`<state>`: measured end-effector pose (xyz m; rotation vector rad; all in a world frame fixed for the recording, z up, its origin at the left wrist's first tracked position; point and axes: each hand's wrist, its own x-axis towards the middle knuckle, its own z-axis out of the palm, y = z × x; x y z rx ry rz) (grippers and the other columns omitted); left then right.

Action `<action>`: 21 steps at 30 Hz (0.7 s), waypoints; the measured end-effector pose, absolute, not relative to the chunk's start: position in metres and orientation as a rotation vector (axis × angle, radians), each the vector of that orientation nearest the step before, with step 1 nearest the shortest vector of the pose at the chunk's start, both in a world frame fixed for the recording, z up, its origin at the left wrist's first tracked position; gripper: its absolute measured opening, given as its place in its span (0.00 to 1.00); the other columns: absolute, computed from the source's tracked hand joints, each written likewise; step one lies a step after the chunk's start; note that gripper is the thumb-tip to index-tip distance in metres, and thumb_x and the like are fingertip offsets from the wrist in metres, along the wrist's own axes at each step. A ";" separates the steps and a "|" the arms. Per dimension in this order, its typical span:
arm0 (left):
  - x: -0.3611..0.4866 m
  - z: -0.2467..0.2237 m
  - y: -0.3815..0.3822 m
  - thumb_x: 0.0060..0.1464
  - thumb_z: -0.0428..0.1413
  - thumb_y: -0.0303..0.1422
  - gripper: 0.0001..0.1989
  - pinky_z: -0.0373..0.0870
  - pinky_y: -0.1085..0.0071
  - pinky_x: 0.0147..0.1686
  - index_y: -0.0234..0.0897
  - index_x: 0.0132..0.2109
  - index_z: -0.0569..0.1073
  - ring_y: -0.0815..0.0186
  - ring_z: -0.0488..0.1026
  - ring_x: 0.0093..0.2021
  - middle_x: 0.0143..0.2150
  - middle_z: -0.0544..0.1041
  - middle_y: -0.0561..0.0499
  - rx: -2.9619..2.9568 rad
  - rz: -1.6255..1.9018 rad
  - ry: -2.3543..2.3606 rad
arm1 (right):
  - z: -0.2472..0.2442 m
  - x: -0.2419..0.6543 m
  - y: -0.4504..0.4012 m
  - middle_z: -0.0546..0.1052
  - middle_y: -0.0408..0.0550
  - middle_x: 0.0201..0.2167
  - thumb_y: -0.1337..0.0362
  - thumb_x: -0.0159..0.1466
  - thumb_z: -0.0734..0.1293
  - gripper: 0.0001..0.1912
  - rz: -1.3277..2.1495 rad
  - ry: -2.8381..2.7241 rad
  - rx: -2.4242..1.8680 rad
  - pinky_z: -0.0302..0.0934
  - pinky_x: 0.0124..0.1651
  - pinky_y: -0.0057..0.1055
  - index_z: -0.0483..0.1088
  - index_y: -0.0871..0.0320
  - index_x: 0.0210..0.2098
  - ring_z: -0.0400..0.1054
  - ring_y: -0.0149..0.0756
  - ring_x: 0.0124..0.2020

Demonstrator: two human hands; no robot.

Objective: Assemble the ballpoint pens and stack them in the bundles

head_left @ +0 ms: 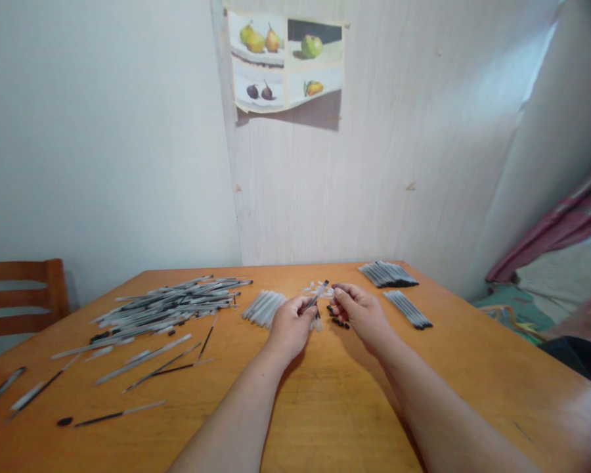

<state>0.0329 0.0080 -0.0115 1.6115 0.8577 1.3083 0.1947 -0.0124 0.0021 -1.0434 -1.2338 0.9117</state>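
Note:
My left hand [291, 325] is closed around a slim pen [318, 297], whose dark end points up and to the right. Just to its right, my right hand [367, 315] has thumb and forefinger pinched together; whatever is between them is too small to make out. Small clear plastic pieces [309, 287] lie behind and between the hands. Several small black caps [341, 322] rest on the table under my right fingers. A row of clear pen barrels [262, 309] lies beside my left hand.
On the wooden table [320, 420], a big heap of pen parts [172, 302] spreads to the left, with loose refills [177, 369] in front. Two bundles of black-ended pens, a back one [388, 274] and a nearer one [408, 310], lie right. A chair [54, 289] stands left.

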 end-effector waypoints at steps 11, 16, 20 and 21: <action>0.020 -0.010 0.006 0.56 0.54 0.33 0.11 0.60 0.65 0.44 0.44 0.44 0.79 0.59 0.69 0.44 0.41 0.77 0.46 2.335 1.156 1.425 | 0.006 0.197 -0.010 0.70 0.41 0.20 0.53 0.57 0.66 0.16 0.815 -1.283 -1.171 0.56 0.24 0.26 0.71 0.59 0.35 0.61 0.29 0.21; 0.016 -0.008 0.003 0.58 0.53 0.35 0.10 0.56 0.61 0.47 0.48 0.43 0.79 0.56 0.67 0.47 0.41 0.76 0.47 2.504 1.085 1.612 | -0.006 0.205 -0.003 0.69 0.40 0.19 0.57 0.58 0.64 0.11 0.691 -1.468 -1.263 0.54 0.26 0.27 0.70 0.58 0.28 0.61 0.29 0.21; 0.013 -0.007 0.004 0.58 0.54 0.35 0.10 0.53 0.57 0.51 0.50 0.43 0.79 0.55 0.65 0.49 0.44 0.76 0.47 2.549 1.115 1.623 | -0.008 0.210 -0.002 0.69 0.41 0.17 0.60 0.59 0.62 0.12 0.513 -1.662 -1.356 0.52 0.27 0.27 0.67 0.57 0.20 0.61 0.30 0.22; 0.013 -0.007 0.004 0.58 0.54 0.34 0.10 0.52 0.56 0.53 0.50 0.43 0.79 0.54 0.64 0.50 0.45 0.75 0.47 2.554 1.131 1.621 | -0.008 0.211 -0.002 0.69 0.41 0.17 0.61 0.59 0.62 0.13 0.479 -1.698 -1.377 0.51 0.27 0.27 0.67 0.57 0.19 0.61 0.30 0.22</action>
